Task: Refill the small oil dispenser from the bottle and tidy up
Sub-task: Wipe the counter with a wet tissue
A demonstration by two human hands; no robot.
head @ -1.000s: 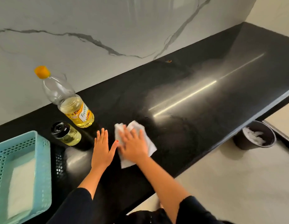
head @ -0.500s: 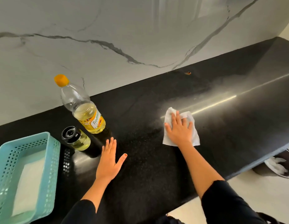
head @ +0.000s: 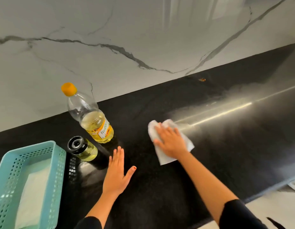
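Small oil dispenser (head: pixel 83 149) capped, near worktop (head: pixel 160 204) left end, just in front of bottle (head: pixel 92 116). Glass, likely slick: grip the body. Left hand (head: pixel 116 172) flat, empty; right hand (head: pixel 170 141) pressing tissue (head: pixel 160 156) flat. Basket (head: pixel 10 177) leftward; open room rightward.

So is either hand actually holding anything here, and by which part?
The right hand presses flat on the middle of a white paper towel on the black counter, not gripping it. The left hand lies flat on the counter, holding nothing.
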